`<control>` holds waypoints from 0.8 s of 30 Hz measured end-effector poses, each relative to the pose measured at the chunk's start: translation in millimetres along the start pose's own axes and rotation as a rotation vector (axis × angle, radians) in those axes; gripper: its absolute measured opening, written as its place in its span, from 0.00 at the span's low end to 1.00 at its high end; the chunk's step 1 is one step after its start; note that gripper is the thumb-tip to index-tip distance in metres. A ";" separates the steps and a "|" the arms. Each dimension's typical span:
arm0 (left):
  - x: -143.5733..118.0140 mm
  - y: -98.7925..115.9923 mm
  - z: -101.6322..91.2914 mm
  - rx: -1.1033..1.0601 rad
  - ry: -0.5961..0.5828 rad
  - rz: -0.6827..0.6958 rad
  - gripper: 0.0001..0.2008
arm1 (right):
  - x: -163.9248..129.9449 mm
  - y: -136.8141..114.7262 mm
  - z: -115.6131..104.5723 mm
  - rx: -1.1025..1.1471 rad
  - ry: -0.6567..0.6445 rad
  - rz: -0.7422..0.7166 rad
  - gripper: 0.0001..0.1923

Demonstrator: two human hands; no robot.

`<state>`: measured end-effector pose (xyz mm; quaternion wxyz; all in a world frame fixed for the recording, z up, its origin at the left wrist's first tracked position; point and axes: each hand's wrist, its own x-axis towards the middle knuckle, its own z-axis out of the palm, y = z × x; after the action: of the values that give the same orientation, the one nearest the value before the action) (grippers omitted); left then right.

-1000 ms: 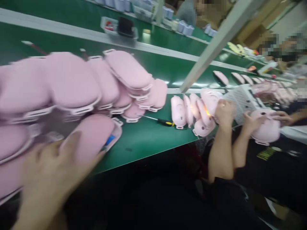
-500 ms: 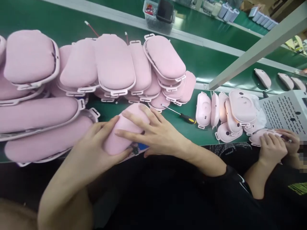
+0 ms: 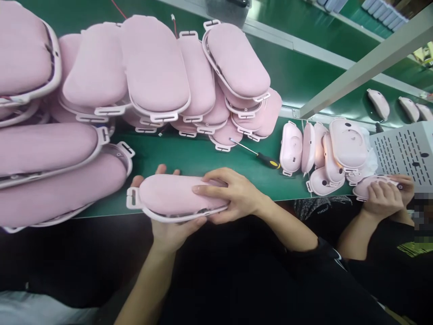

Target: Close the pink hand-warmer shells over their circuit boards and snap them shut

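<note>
Held level above the front edge of the bench is a pink padded oblong casing [image 3: 169, 194] with a white rim and a strap loop at its left end. A narrow dark gap shows along its near side. My left hand [image 3: 169, 234] cradles it from below, fingertips showing past the far side and the thumb along the near rim. Over the right end, my right hand [image 3: 233, 194] is closed, its fingers on the pink top and its thumb under the rim. The right end of the casing is hidden by that hand.
Pink casings [image 3: 155, 67] lie piled behind and to the left. A screwdriver [image 3: 267, 161] with a yellow-and-black handle rests on the green bench [image 3: 149, 151]. To the right are pink shells [image 3: 348, 142], a perforated metal box [image 3: 402, 153], a slanting post [image 3: 365, 63] and a co-worker's hands [image 3: 389, 194].
The casing has turned from slanted to lengthwise, with its rim and left loop now showing. My left hand has shifted underneath it; my right hand has slid to its right end. The view has shifted.
</note>
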<state>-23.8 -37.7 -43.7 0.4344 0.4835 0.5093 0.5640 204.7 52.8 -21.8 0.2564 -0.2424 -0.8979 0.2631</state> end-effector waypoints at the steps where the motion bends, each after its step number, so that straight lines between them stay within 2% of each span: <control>1: -1.3 2.0 9.9 -0.040 0.015 0.005 0.65 | 1.4 -4.5 -1.8 0.086 -0.014 0.005 0.39; 4: 2.0 10.9 23.5 -0.164 0.001 0.020 0.60 | 1.6 -14.4 -10.4 0.301 -0.020 0.012 0.43; 7: 4.8 14.4 23.1 -0.165 -0.002 0.069 0.59 | -4.1 -14.8 -16.4 0.435 0.023 0.093 0.26; 8: 4.6 13.8 22.8 -0.174 -0.001 0.075 0.59 | -6.5 -13.7 -16.8 0.461 0.031 0.125 0.23; 10: 2.8 11.5 23.3 -0.169 0.003 0.074 0.58 | -10.8 -11.9 -15.6 0.463 0.019 0.132 0.25; 13: -0.8 8.2 26.0 -0.109 0.024 0.058 0.60 | -14.5 -12.5 -13.0 0.408 0.005 0.095 0.38; 17: -4.2 7.7 27.4 -0.152 0.001 0.001 0.57 | -15.9 -14.8 -15.3 0.510 0.094 0.165 0.31; 24: -4.7 7.7 29.4 -0.252 -0.020 0.009 0.52 | -18.0 -13.9 -17.9 0.559 0.080 0.116 0.29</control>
<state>6.1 -38.6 -36.1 0.4942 0.4331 0.4278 0.6206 224.6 38.5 -6.4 0.3329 -0.2235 -0.7642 0.5051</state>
